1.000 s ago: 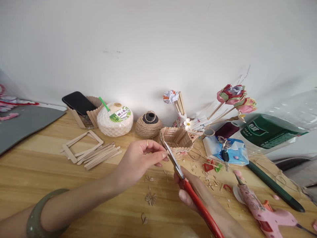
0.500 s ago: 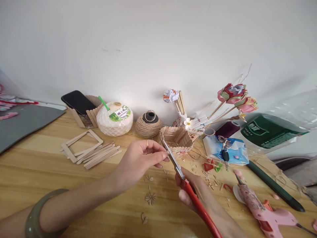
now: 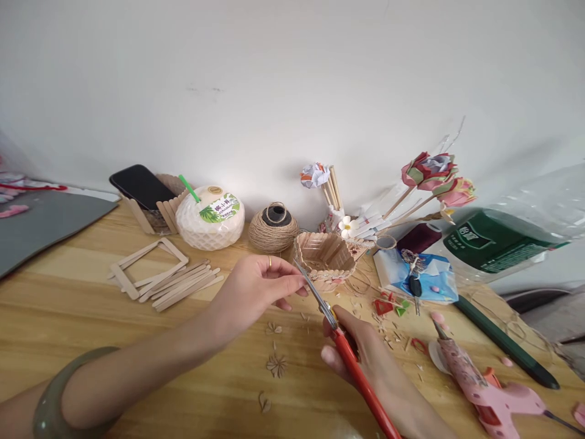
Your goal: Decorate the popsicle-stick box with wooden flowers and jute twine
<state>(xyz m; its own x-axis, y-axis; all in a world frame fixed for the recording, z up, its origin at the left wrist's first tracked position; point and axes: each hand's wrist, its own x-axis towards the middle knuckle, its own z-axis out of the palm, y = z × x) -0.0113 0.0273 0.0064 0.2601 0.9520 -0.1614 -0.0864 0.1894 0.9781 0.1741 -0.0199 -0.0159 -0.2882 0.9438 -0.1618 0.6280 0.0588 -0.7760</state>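
My right hand [image 3: 361,347] is wrapped around the red handles of a pair of scissors [image 3: 320,302], whose blades point up and to the left. Thumb and fingers of my left hand [image 3: 269,283] are pinched together right beside the blades; whatever lies between the fingertips is too small to make out. Below the hands, a small petal-shaped flower [image 3: 276,366] lies on the wooden table [image 3: 192,372], with a loose petal piece [image 3: 264,402] nearer me and another petal cluster [image 3: 273,328] farther off. Behind the scissors stands a small wooden basket [image 3: 326,253] with a scalloped rim.
Craft sticks [image 3: 185,286] and a stick frame [image 3: 148,265] lie left. Along the wall are a phone [image 3: 144,186], a wrapped coconut [image 3: 210,222], a twine ball [image 3: 274,228] and paper flowers [image 3: 429,171]. A pink glue gun [image 3: 484,378] and scattered scraps [image 3: 393,332] lie right.
Both hands and the scissors have shifted very slightly left along with the whole view. The blades appear closer together now, and the left hand keeps its pinch.
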